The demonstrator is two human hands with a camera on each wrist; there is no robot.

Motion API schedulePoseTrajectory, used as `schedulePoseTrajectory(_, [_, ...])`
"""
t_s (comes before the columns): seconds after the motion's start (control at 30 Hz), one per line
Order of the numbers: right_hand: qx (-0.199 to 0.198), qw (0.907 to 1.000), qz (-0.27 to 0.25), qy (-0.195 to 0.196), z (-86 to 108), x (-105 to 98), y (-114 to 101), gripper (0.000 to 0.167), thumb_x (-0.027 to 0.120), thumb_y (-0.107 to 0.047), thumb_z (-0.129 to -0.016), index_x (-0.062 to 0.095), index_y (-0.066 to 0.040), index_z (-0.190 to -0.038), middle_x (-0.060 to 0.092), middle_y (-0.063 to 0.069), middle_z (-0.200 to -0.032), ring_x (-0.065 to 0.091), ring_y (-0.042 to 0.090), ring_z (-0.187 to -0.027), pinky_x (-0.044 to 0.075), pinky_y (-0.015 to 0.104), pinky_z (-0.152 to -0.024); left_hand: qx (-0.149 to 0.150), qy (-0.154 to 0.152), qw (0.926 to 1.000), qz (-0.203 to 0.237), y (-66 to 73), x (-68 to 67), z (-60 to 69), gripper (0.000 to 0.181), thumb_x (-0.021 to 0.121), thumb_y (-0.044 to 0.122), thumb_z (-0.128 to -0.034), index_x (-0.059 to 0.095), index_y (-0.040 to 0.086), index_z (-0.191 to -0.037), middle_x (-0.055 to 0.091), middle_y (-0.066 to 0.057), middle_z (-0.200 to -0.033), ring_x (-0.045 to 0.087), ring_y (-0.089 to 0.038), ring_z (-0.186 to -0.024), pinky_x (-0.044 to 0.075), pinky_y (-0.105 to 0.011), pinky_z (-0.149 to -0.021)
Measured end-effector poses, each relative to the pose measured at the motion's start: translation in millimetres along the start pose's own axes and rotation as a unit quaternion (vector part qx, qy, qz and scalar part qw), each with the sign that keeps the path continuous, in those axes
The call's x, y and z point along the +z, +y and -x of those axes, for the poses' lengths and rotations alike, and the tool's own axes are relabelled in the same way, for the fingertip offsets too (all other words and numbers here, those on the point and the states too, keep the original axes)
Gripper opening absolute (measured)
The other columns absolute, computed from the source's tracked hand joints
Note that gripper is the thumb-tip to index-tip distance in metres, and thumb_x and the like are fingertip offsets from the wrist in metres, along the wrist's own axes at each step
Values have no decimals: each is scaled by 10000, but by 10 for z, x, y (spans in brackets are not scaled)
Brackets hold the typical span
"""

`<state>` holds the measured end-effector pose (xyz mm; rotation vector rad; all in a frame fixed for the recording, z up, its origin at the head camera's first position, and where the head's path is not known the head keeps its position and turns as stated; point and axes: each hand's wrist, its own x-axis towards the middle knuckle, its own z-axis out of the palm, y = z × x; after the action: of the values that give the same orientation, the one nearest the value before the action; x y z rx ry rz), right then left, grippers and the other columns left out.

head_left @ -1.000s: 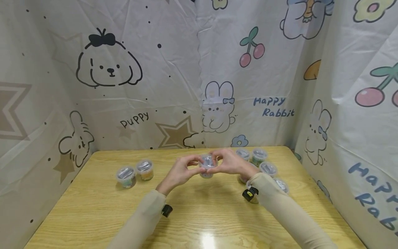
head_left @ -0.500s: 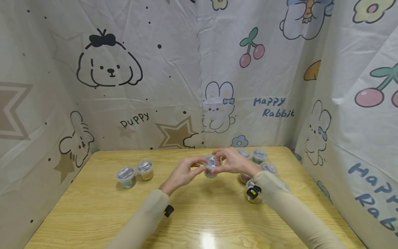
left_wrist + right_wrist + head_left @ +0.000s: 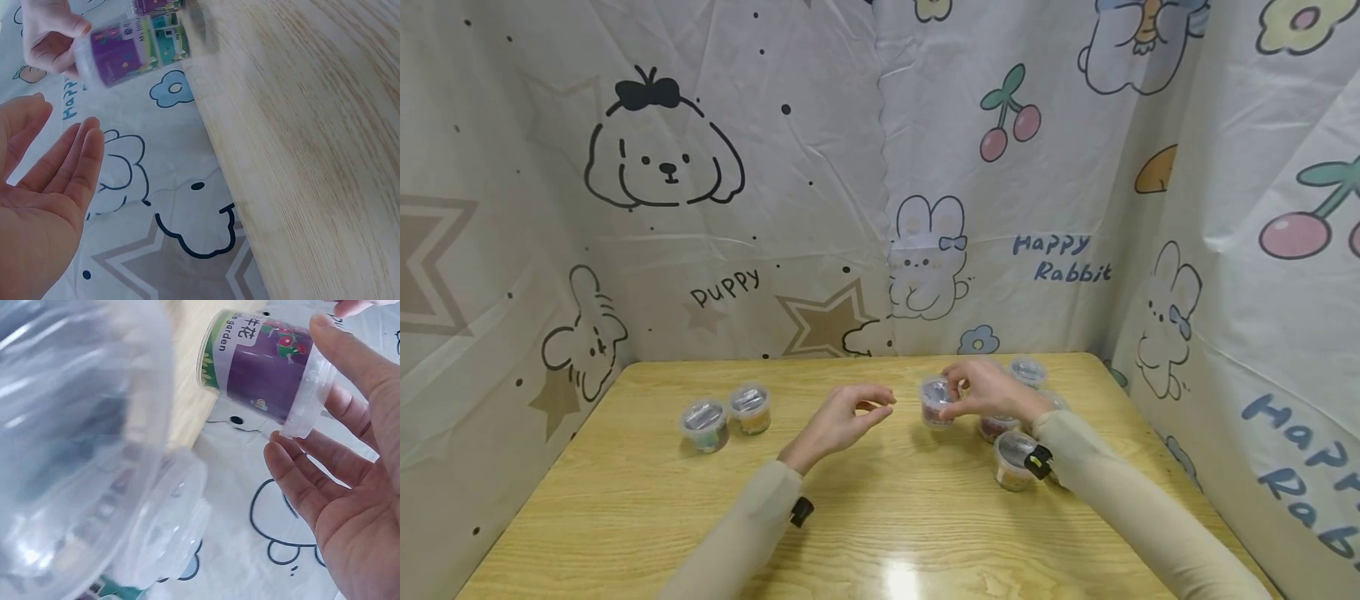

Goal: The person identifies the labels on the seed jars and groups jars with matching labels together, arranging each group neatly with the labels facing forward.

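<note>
My right hand [image 3: 988, 392] pinches a clear plastic tub [image 3: 936, 402] near its lid, between thumb and fingers, right of the table's middle. Seen from the right wrist, the tub [image 3: 265, 369] has a purple label with printed flowers and the word "garden". My left hand [image 3: 842, 417] is apart from it, to its left, fingers relaxed and holding nothing. From the left wrist view, the left palm [image 3: 44, 219] faces up toward the camera, with the held tub [image 3: 119, 53] beyond the fingertips. Whether the tub touches the table is unclear.
Several similar lidded tubs stand at the right, among them an orange-labelled tub [image 3: 1013, 462] and a far tub [image 3: 1027, 372]; the right arm hides some. Two more, a green-labelled tub [image 3: 705, 427] and an orange one [image 3: 750, 410], stand left. A printed curtain [image 3: 820, 167] surrounds the wooden table [image 3: 850, 533].
One second ago both hands held the tub. My left hand has let go and stays near the middle, while my right hand has carried the tub rightward, toward the right group.
</note>
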<state>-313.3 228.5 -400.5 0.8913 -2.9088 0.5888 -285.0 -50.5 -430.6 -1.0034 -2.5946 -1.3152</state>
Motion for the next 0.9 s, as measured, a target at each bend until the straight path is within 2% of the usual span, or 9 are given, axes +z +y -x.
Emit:
schedulePoseTrajectory(0.13, [-101,9998,149,-97,27,30,77,381,879,-416,-678,551,-238,-604,687,99,-1229,653,236,-1050,504,323,-776,-44,-57,10000,5,0,-10,13,198,637,171,-966,715,93,-1130,696,-67,-1184,670,-192,-1047,542,-381,-934])
schedulePoseTrajectory(0.3, [74,9993,192,-306,44,69,147,378,871,-424,-684,553,-235,-606,664,115,-1267,633,238,-1066,511,357,-846,-71,-114,9999,1,-4,-15,29,210,633,183,-969,713,80,-1134,707,-55,-1156,670,-176,-1032,544,-370,-929])
schedulePoseTrajectory(0.4, [81,9988,130,-459,56,92,185,369,875,-404,-688,562,-222,-611,701,58,-1178,601,160,-898,502,317,-765,-83,-149,9999,-26,-5,-17,37,233,631,195,-971,709,57,-1142,709,-53,-1152,671,-175,-1029,547,-367,-922])
schedulePoseTrajectory(0.5, [1,9980,166,-603,65,121,219,364,872,-394,-699,563,-220,-616,708,-41,-996,528,89,-740,463,247,-663,-93,-150,9998,-17,2,-25,44,227,625,209,-976,711,76,-1139,710,-44,-1145,670,-170,-1031,549,-369,-918])
schedulePoseTrajectory(0.6, [-101,9977,221,-635,71,142,238,367,872,-386,-703,559,-220,-610,694,-72,-936,501,77,-691,451,225,-634,-105,-139,9998,-13,16,-33,42,204,622,218,-978,715,115,-1127,713,-29,-1133,669,-161,-1028,548,-366,-917])
schedulePoseTrajectory(0.7, [-185,9976,314,-586,79,149,245,378,874,-383,-703,550,-219,-599,716,-20,-1021,573,129,-775,495,272,-705,-100,-140,9998,-29,24,-35,36,195,621,227,-979,715,135,-1123,715,-17,-1127,668,-147,-1022,548,-356,-915])
schedulePoseTrajectory(0.77, [-236,9975,368,-560,85,150,243,378,874,-379,-704,550,-218,-593,713,45,-1119,633,195,-905,532,343,-805,-89,-139,9999,-42,24,-34,31,197,620,228,-980,714,134,-1125,715,-15,-1124,668,-138,-1015,550,-349,-911])
schedulePoseTrajectory(0.87, [-311,9971,412,-565,89,152,235,368,867,-372,-713,555,-215,-598,697,110,-1171,643,268,-1044,527,428,-919,-86,-133,9999,-51,25,-32,31,198,619,226,-981,713,132,-1128,716,-17,-1121,668,-132,-1004,551,-347,-905])
schedulePoseTrajectory(0.9, [-307,9971,390,-584,89,152,232,363,866,-369,-717,560,-214,-601,695,112,-1170,642,266,-1033,527,434,-918,-89,-131,9999,-47,24,-31,31,199,619,226,-980,713,133,-1128,716,-17,-1119,668,-131,-1001,552,-346,-902])
